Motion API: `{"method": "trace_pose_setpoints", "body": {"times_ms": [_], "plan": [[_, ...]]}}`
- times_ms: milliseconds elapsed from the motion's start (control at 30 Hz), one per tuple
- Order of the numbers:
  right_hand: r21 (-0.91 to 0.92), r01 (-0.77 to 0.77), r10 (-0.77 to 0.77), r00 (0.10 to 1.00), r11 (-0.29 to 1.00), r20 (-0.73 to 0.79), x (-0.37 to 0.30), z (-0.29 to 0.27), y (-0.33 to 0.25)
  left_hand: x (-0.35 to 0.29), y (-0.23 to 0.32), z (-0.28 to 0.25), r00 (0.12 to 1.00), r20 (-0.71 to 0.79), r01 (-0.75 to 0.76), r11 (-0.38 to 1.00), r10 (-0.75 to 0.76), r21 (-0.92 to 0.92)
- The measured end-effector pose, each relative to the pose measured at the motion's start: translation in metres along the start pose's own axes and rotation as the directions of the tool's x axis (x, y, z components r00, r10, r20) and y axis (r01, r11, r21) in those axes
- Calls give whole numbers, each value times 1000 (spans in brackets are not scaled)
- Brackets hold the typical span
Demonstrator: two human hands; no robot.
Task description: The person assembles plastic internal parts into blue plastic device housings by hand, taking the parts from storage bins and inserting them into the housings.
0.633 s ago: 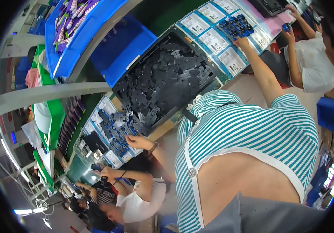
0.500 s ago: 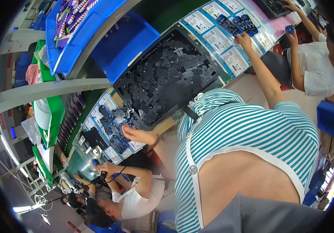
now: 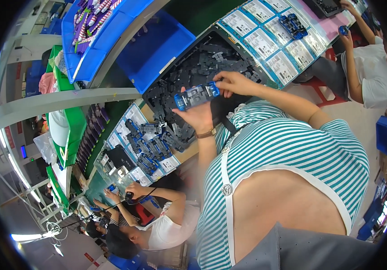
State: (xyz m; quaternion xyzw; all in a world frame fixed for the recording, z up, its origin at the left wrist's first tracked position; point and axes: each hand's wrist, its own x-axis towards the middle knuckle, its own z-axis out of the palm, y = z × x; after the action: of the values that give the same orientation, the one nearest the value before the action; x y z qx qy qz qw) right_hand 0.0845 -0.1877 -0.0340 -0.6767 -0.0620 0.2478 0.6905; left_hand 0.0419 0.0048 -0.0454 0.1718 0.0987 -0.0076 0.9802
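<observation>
Over the near side of a black tray, both my hands hold a blue toy car (image 3: 196, 96), its grey underside turned up. It lies across the palm and fingers of my left hand (image 3: 199, 116), which has a watch on the wrist. The fingers of my right hand (image 3: 235, 84) pinch the car's right end. Below the car, the large black tray (image 3: 262, 75) is heaped with black plastic chassis parts (image 3: 213, 56).
More toy cars (image 3: 293, 26) stand on printed sheets (image 3: 278, 66) to the right. Cars and chassis (image 3: 155, 148) lie on sheets at left. A blue bin (image 3: 157, 49) sits behind, below a grey rail (image 3: 67, 100). Co-workers sit left (image 3: 175, 225) and right (image 3: 367, 76).
My right hand has come from the cars at the right, bringing one over the tray. My left hand has moved from the left side up under it. Another car stays on the right sheets.
</observation>
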Motion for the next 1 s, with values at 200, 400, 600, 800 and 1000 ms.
{"method": "trace_pose_setpoints", "body": {"times_ms": [200, 400, 600, 800, 1000], "plan": [[-859, 503, -497, 723, -98, 480, 76, -77, 4, -9, 22, -2, 980, -161, 106, 993, -112, -46], [-670, 695, -280, 610, -260, 741, 108, -107, 12, -17, 34, 5, 979, -107, 163, 981, -174, -103], [-673, 686, -219, 637, -278, 739, 109, -114, -6, -25, 40, 11, 974, 19, 225, 956, -226, -187], [-780, 613, -242, 781, 125, 575, 102, -127, -27, -25, 40, 21, 966, -78, 235, 964, -246, -125], [-826, 489, -500, 809, 281, 308, 91, -127, -36, -25, 40, 29, 955, -154, 246, 966, -255, -77]]}}
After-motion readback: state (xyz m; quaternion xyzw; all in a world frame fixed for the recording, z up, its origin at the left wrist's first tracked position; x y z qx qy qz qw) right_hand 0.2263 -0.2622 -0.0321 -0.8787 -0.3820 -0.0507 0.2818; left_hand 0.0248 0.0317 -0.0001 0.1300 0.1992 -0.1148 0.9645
